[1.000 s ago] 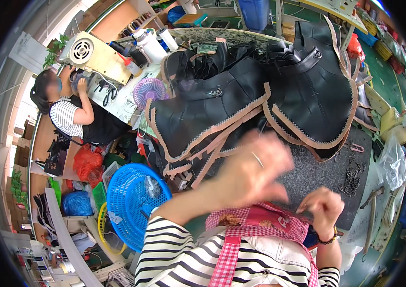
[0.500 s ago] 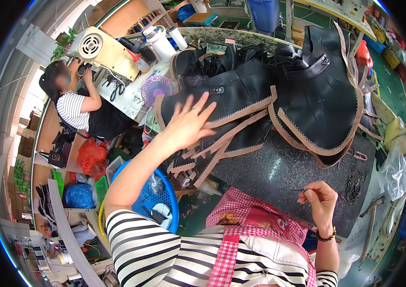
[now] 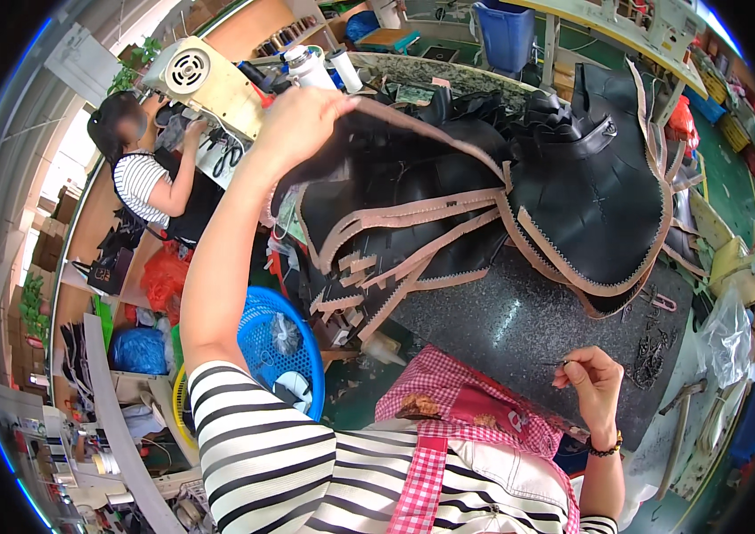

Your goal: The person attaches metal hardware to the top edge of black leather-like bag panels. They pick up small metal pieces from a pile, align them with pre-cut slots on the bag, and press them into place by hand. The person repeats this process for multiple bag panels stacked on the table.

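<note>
My left hand (image 3: 299, 125) is closed on the tan-trimmed edge of a black leather boot upper (image 3: 422, 130), holding that edge raised at the far left of the pile. The lifted part is blurred. Beneath it lie several more black uppers (image 3: 395, 198) with zigzag-edged tan borders. To their right rests another stack of black uppers (image 3: 587, 209), with a strap across the top. Over the near right of the dark speckled work board (image 3: 502, 311), my right hand (image 3: 596, 376) pinches a thin dark pointed piece (image 3: 553, 363), too small to name.
Small dark pieces (image 3: 653, 356) lie heaped on the board's right side, near a pink-handled tool (image 3: 661, 301). A blue basket (image 3: 316, 360) stands at lower left. Further left, another person (image 3: 142, 178) sits by a sewing machine (image 3: 217, 84). A white bottle (image 3: 306, 67) stands behind.
My left hand was spread flat on the top upper; it has moved away and left and now lifts that upper's edge. My right hand has hardly moved.
</note>
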A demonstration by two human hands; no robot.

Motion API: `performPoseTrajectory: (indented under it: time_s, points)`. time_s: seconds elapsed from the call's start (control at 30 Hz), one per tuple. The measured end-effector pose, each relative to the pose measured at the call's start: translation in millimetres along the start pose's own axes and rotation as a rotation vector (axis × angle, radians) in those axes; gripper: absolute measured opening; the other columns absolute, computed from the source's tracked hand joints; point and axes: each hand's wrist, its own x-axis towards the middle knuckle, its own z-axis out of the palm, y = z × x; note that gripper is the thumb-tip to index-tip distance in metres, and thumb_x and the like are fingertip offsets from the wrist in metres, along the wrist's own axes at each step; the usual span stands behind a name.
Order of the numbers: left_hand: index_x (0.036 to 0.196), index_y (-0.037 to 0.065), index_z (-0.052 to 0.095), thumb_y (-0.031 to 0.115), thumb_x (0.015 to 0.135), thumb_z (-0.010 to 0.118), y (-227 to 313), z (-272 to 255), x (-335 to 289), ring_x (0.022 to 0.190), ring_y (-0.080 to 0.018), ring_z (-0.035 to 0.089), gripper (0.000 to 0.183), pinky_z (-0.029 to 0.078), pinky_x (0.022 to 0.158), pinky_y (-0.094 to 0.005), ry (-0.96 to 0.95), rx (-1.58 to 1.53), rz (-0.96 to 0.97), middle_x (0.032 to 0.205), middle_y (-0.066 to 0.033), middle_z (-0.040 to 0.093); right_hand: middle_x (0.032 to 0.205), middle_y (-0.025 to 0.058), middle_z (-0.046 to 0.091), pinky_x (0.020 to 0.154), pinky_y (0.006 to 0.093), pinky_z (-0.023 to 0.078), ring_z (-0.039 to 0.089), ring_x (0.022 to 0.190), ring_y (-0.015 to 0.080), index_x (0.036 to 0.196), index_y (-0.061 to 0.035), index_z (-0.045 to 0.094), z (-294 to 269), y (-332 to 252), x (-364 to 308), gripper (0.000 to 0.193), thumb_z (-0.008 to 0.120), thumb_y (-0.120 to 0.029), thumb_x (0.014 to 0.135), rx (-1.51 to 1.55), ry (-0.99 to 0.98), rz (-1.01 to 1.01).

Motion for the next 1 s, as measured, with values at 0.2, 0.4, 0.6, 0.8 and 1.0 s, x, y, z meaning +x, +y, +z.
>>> performPoseTrajectory:
  time_s: [0.2, 0.4, 0.6, 0.8, 1.0]
  points:
    - [0.097, 0.010, 0.070, 0.022, 0.090, 0.058, 34, 51, -52, 0.081, -0.0328, 0.068, 0.018, 0.054, 0.070, -0.0444, -0.174, 0.277, 0.159, 0.083, -0.0159, 0.069, 0.080, 0.0090, 0.068, 0.064, 0.0247, 0.055, 0.066, 0.069, 0.0130, 0.093, 0.0049, 0.063, 1, 3, 1, 0.005, 0.060, 0.001, 0.092, 0.003, 0.005, -0.009]
    - [0.094, 0.010, 0.069, 0.018, 0.088, 0.058, 12, 71, -60, 0.077, -0.0331, 0.068, 0.014, 0.054, 0.067, -0.0451, -0.188, 0.221, 0.150, 0.079, -0.0156, 0.069, 0.080, 0.0086, 0.068, 0.064, 0.0241, 0.055, 0.066, 0.070, 0.0127, 0.093, 0.0047, 0.063, 4, -5, 3, 0.005, 0.060, 0.001, 0.092, -0.036, -0.009, -0.004]
    - [0.099, 0.008, 0.070, 0.017, 0.089, 0.054, 8, -48, 7, 0.078, -0.0364, 0.068, 0.021, 0.053, 0.072, -0.0468, 0.285, 0.397, 0.007, 0.082, -0.0188, 0.069, 0.080, 0.0084, 0.069, 0.066, 0.0240, 0.055, 0.068, 0.074, 0.0134, 0.094, 0.0051, 0.064, 11, -19, 14, 0.006, 0.059, 0.004, 0.090, -0.078, -0.021, -0.020]
    - [0.121, 0.023, 0.063, 0.030, 0.093, 0.051, 56, -166, 72, 0.096, -0.0350, 0.065, 0.031, 0.051, 0.081, -0.0423, 0.635, 0.660, -0.133, 0.099, -0.0138, 0.069, 0.085, 0.0100, 0.069, 0.073, 0.0276, 0.058, 0.069, 0.080, 0.0152, 0.098, 0.0063, 0.063, 18, -21, 13, 0.010, 0.061, -0.002, 0.092, -0.024, -0.113, -0.039]
    - [0.086, 0.007, 0.072, 0.017, 0.083, 0.066, 245, -35, 101, 0.079, -0.0270, 0.071, 0.012, 0.057, 0.074, -0.0365, 0.351, 0.630, 0.377, 0.080, -0.0119, 0.072, 0.091, 0.0144, 0.071, 0.066, 0.0264, 0.057, 0.069, 0.075, 0.0173, 0.104, 0.0011, 0.062, 7, -23, 7, 0.021, 0.058, -0.019, 0.098, 0.446, 0.080, 0.165]
